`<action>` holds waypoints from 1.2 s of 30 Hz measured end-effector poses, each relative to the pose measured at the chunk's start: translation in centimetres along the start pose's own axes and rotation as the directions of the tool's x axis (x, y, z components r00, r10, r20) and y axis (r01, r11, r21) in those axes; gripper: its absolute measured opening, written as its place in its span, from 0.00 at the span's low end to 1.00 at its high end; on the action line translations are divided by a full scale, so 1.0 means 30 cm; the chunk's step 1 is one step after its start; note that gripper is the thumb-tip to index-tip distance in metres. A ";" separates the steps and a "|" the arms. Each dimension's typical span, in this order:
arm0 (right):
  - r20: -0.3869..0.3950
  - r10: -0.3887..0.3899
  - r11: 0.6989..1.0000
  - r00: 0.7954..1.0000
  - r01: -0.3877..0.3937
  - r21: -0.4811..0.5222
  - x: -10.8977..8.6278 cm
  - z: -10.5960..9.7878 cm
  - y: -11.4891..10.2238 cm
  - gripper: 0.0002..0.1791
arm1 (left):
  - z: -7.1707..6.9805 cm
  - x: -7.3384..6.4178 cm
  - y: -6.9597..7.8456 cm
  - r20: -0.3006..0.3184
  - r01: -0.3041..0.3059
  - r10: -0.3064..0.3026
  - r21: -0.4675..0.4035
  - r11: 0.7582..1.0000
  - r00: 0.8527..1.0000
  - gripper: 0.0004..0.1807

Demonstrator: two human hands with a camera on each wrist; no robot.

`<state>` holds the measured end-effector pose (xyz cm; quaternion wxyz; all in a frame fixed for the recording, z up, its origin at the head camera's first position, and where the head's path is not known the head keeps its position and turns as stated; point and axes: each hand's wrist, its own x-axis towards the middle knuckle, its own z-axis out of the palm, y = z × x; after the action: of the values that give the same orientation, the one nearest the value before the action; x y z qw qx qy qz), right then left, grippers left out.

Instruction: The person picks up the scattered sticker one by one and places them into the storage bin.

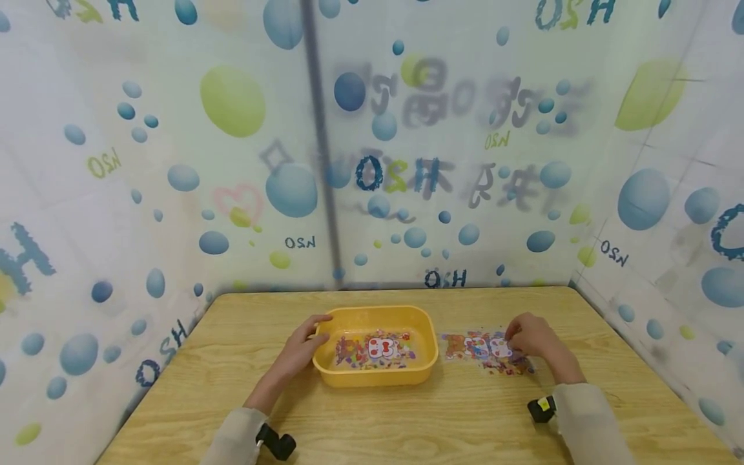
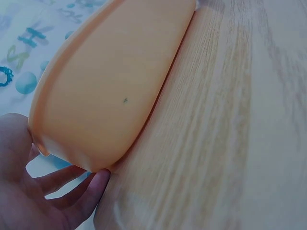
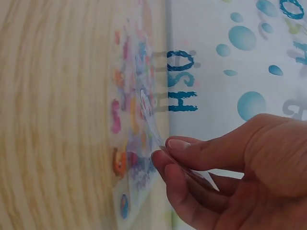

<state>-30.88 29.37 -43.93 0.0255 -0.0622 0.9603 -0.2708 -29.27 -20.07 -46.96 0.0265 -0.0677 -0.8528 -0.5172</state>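
Observation:
A yellow plastic basin (image 1: 378, 378) stands on the table, with printed, cartoon-covered clear sticker sheets (image 1: 380, 349) lying inside it. My left hand (image 1: 301, 347) holds the basin's left end, thumb at the rim and fingers against the outer wall, as the left wrist view shows. To the right of the basin, my right hand (image 1: 531, 334) pinches a thin clear sticker sheet (image 3: 147, 108) by its edge between thumb and fingers. That sheet is partly lifted, seen nearly edge-on in the right wrist view. More colourful stickers (image 1: 502, 369) lie on the table beneath it; how many sheets there are, I cannot tell.
The wooden table (image 1: 401, 420) ends at a pale curtain (image 1: 465, 142) with blue and green drops, which hangs behind it and at both sides. A small black camera (image 1: 278, 443) is strapped to the left wrist, another camera (image 1: 542, 409) to the right.

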 end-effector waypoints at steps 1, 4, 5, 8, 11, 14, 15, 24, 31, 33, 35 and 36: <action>0.000 -0.002 1.000 1.000 0.002 0.014 -0.002 -0.005 0.002 0.10 | 0.000 0.000 0.000 0.001 0.000 0.000 -0.002 1.000 1.000 0.22; -0.002 -0.021 0.999 1.000 0.021 0.050 -0.008 -0.022 0.006 0.13 | 0.000 0.000 0.001 0.004 0.000 0.000 -0.004 1.000 1.000 0.22; -0.003 -0.026 0.998 1.000 0.026 0.063 -0.012 -0.028 0.004 0.14 | 0.000 0.000 0.001 0.004 -0.001 0.001 -0.003 1.000 1.000 0.22; -0.003 -0.033 0.996 0.999 0.033 0.084 -0.022 -0.045 -0.006 0.15 | -0.001 0.001 0.002 0.006 -0.001 0.001 -0.003 1.000 1.000 0.22; -0.006 -0.018 0.995 1.000 0.019 0.093 -0.031 -0.061 -0.020 0.15 | -0.001 0.004 0.002 0.007 0.000 0.001 -0.006 1.000 1.000 0.22; -0.013 -0.016 0.995 1.000 0.017 0.095 -0.035 -0.072 -0.028 0.15 | 0.000 0.006 0.001 0.006 0.002 -0.001 -0.006 1.000 1.000 0.22; -0.020 -0.016 0.995 1.000 0.018 0.095 -0.037 -0.075 -0.030 0.15 | 0.000 0.006 -0.001 0.005 0.001 -0.001 -0.003 1.000 1.000 0.22; -0.076 -0.068 0.995 0.995 0.074 0.070 -0.050 -0.111 -0.047 0.16 | 0.000 0.002 0.004 0.004 0.003 -0.003 0.001 1.000 1.000 0.22; -0.087 -0.067 0.994 0.994 0.074 0.083 -0.068 -0.139 -0.081 0.15 | -0.002 -0.003 0.007 0.002 -0.020 0.020 0.016 1.000 1.000 0.21; -0.094 -0.072 0.994 0.993 0.079 0.082 -0.076 -0.146 -0.092 0.15 | -0.003 -0.003 0.006 0.005 -0.031 0.031 0.021 0.999 1.000 0.21; -0.103 -0.076 0.993 0.992 0.084 0.079 -0.084 -0.154 -0.102 0.15 | -0.002 -0.002 0.005 0.005 -0.030 0.030 0.021 0.999 1.000 0.22; -0.107 -0.077 0.993 0.991 0.086 0.077 -0.088 -0.158 -0.106 0.15 | -0.002 -0.002 0.006 0.004 -0.026 0.026 0.020 0.999 1.000 0.21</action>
<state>-28.32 29.48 -38.17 -0.0332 -0.0861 0.9451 -0.3136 -29.19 -20.05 -46.79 0.0323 -0.0795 -0.8571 -0.5079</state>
